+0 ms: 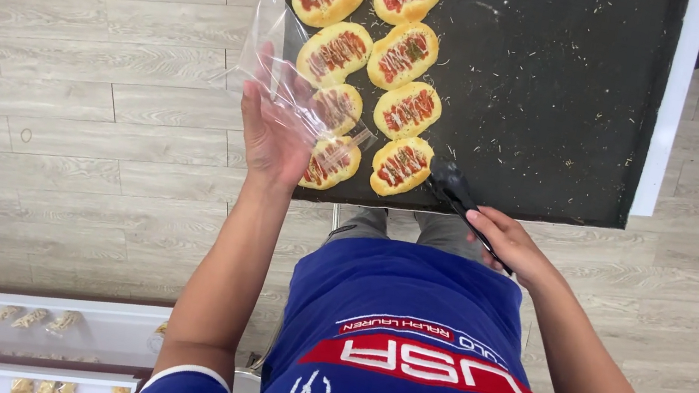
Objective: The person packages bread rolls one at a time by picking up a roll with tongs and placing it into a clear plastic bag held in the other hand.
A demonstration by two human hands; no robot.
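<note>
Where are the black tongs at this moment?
In the head view, the black tongs are in the right hand, at the near edge of the dark tray, just right of the nearest topped bun.

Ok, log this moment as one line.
left hand: holds clear bag | right hand: holds black tongs | tray: eight topped buns

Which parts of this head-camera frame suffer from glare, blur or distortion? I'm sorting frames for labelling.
Head view: lighting is even and soft, with no hard shadows; the clear plastic bag in the left hand shows pale sheen that veils the buns behind it; the black tongs in the right hand merge with the dark tray; the packaged goods at the lower left are soft and overexposed.
</note>
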